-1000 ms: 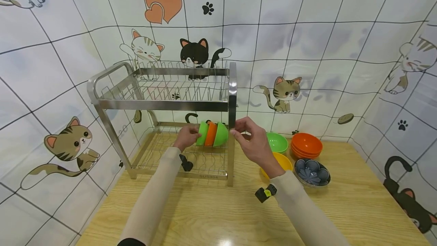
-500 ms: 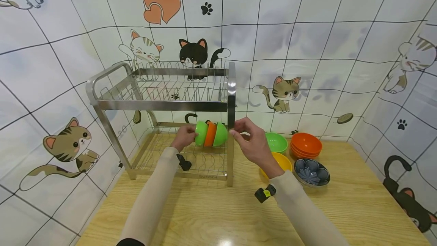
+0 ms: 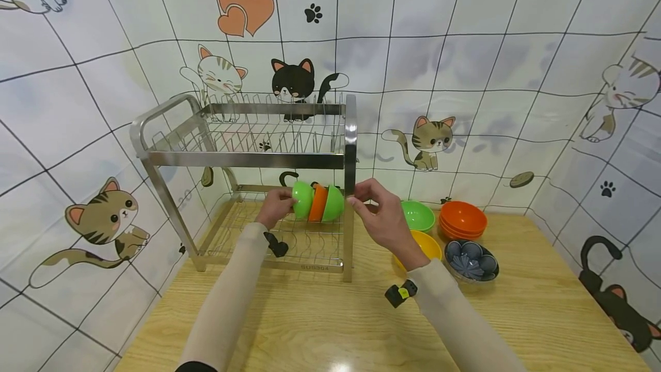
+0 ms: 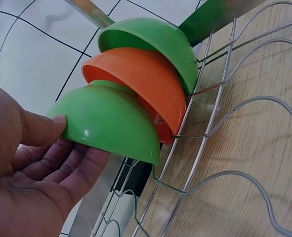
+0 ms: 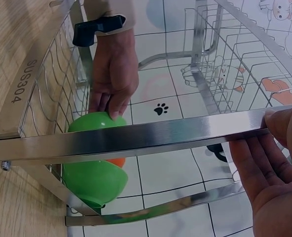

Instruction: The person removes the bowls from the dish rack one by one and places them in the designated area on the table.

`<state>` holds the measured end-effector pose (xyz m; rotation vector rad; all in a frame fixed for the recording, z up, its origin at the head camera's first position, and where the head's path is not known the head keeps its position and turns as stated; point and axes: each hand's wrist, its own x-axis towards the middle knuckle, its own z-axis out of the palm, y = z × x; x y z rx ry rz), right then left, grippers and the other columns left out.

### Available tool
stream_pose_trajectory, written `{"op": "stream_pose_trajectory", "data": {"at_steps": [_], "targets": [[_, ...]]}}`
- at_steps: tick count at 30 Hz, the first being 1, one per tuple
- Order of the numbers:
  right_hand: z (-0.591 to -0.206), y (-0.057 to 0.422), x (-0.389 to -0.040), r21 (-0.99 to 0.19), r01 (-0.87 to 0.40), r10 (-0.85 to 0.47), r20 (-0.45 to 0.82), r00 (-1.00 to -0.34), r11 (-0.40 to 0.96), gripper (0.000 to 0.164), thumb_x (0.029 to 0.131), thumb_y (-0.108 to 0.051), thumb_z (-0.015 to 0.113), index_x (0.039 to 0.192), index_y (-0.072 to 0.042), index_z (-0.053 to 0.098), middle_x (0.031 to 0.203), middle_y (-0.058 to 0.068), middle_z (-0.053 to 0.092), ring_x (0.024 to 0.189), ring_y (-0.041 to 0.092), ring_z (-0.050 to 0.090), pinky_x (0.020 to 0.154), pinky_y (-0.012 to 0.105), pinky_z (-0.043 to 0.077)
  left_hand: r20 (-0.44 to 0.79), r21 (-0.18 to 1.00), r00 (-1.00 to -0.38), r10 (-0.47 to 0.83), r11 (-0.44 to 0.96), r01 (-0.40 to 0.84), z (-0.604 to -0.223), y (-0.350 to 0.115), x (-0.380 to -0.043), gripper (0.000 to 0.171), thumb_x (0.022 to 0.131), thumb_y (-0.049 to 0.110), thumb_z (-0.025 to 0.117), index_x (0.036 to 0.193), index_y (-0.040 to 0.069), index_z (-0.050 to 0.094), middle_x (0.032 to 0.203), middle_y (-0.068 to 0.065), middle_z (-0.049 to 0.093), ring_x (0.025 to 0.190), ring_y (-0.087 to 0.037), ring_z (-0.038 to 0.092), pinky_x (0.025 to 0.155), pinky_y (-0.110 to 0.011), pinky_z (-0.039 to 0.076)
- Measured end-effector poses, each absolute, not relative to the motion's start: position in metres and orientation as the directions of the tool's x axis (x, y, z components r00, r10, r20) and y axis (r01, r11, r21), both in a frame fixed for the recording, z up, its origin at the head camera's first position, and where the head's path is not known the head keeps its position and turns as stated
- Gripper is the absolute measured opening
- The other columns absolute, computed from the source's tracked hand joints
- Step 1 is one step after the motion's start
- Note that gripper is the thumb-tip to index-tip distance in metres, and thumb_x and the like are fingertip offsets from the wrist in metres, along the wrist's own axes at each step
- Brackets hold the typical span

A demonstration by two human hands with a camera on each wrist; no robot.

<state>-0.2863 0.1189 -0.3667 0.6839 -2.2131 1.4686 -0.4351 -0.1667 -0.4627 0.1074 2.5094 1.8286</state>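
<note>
My left hand [image 3: 275, 209] pinches the rim of a green bowl [image 3: 302, 200] between thumb and fingers, on the lower tier of a steel dish rack [image 3: 248, 159]. This bowl [image 4: 106, 118] is tipped on its side, rim towards my palm in the left wrist view. Right beside it an orange bowl [image 4: 141, 69] leans in the wires, followed by a second green bowl [image 4: 150, 32] by the rack's right end. My right hand [image 3: 383, 211] holds the rack's front right post [image 5: 185, 131], thumb on one side and fingers on the other.
Right of the rack, on the wooden table [image 3: 330, 314], stand a green bowl [image 3: 418, 216], a yellow bowl [image 3: 426, 244], stacked orange bowls [image 3: 465, 220] and a dark patterned bowl [image 3: 472, 260]. The rack's upper tier [image 3: 258, 134] overhangs the left hand's work. A tiled-print wall covering rises behind.
My left hand has shifted slightly left with the green bowl, widening the gap to the orange bowl. The right hand has stayed on the post.
</note>
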Motion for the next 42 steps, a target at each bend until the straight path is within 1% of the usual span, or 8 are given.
{"op": "stream_pose_trajectory", "data": {"at_steps": [8,11,15,22,26,29,34,42], "targets": [[-0.37,0.119,-0.287,-0.737,-0.587,-0.176,0.563,-0.807,0.335,0.019,0.1,-0.022,0.069,0.114,-0.011,0.065,0.099,0.007,0.07,0.089,0.019,0.068,0.088,0.038,0.062,0.01,0.956,-0.997,0.072,0.292,0.031,-0.464,-0.169,-0.435,0.027,0.102,0.004,0.059,0.125,-0.009,0.064,0.128,-0.026,0.064,0.114,-0.036,0.068,0.093,-0.039,0.061],[-0.37,0.119,-0.286,-0.736,-0.586,-0.173,0.563,-0.808,0.339,0.019,0.099,-0.022,0.069,0.114,-0.011,0.064,0.098,0.007,0.07,0.09,0.019,0.068,0.089,0.039,0.062,0.008,0.958,-0.998,0.07,0.285,0.027,-0.462,-0.169,-0.434,0.03,0.102,0.005,0.058,0.129,-0.009,0.063,0.129,-0.026,0.064,0.114,-0.035,0.068,0.096,-0.043,0.06],[-0.37,0.119,-0.285,-0.73,-0.591,-0.172,0.569,-0.804,0.344,0.02,0.1,-0.022,0.069,0.114,-0.01,0.064,0.099,0.007,0.07,0.09,0.019,0.069,0.088,0.04,0.062,0.019,0.962,-0.998,0.065,0.27,0.036,-0.457,-0.167,-0.431,0.035,0.102,0.006,0.058,0.133,-0.01,0.058,0.13,-0.029,0.062,0.115,-0.039,0.067,0.1,-0.048,0.057],[-0.37,0.118,-0.286,-0.73,-0.596,-0.175,0.573,-0.801,0.335,0.018,0.1,-0.022,0.069,0.114,-0.011,0.065,0.098,0.007,0.071,0.088,0.019,0.069,0.087,0.037,0.063,0.044,0.957,-0.998,0.048,0.285,0.055,-0.449,-0.166,-0.425,0.034,0.102,0.006,0.059,0.131,-0.012,0.058,0.127,-0.03,0.061,0.118,-0.042,0.064,0.101,-0.051,0.056],[-0.372,0.118,-0.287,-0.734,-0.588,-0.17,0.567,-0.806,0.339,0.018,0.1,-0.022,0.069,0.114,-0.011,0.065,0.098,0.007,0.071,0.088,0.018,0.068,0.088,0.038,0.062,0.09,0.931,-0.996,0.02,0.352,0.091,-0.446,-0.166,-0.422,0.029,0.102,0.009,0.059,0.126,-0.006,0.061,0.118,-0.023,0.063,0.11,-0.036,0.064,0.094,-0.045,0.058],[-0.373,0.118,-0.287,-0.731,-0.589,-0.165,0.57,-0.805,0.344,0.019,0.1,-0.022,0.068,0.114,-0.01,0.065,0.099,0.007,0.071,0.089,0.019,0.068,0.088,0.039,0.062,0.133,0.906,-0.991,0.004,0.406,0.123,-0.444,-0.165,-0.421,0.023,0.102,0.011,0.06,0.12,-0.002,0.064,0.11,-0.017,0.064,0.103,-0.029,0.062,0.086,-0.037,0.056],[-0.372,0.119,-0.288,-0.731,-0.594,-0.171,0.573,-0.802,0.337,0.018,0.1,-0.021,0.068,0.114,-0.011,0.065,0.099,0.007,0.072,0.088,0.019,0.068,0.087,0.039,0.063,0.22,0.859,-0.975,-0.003,0.474,0.193,-0.438,-0.162,-0.417,0.015,0.101,0.009,0.061,0.113,0.001,0.067,0.104,-0.016,0.066,0.099,-0.028,0.062,0.087,-0.04,0.054],[-0.37,0.12,-0.286,-0.725,-0.598,-0.179,0.575,-0.798,0.34,0.017,0.1,-0.022,0.068,0.113,-0.011,0.066,0.098,0.007,0.072,0.087,0.018,0.069,0.085,0.033,0.063,0.331,0.807,-0.943,0.024,0.511,0.296,-0.425,-0.158,-0.406,0.018,0.101,0.006,0.06,0.116,-0.002,0.066,0.109,-0.022,0.067,0.106,-0.035,0.065,0.096,-0.049,0.056]]}}
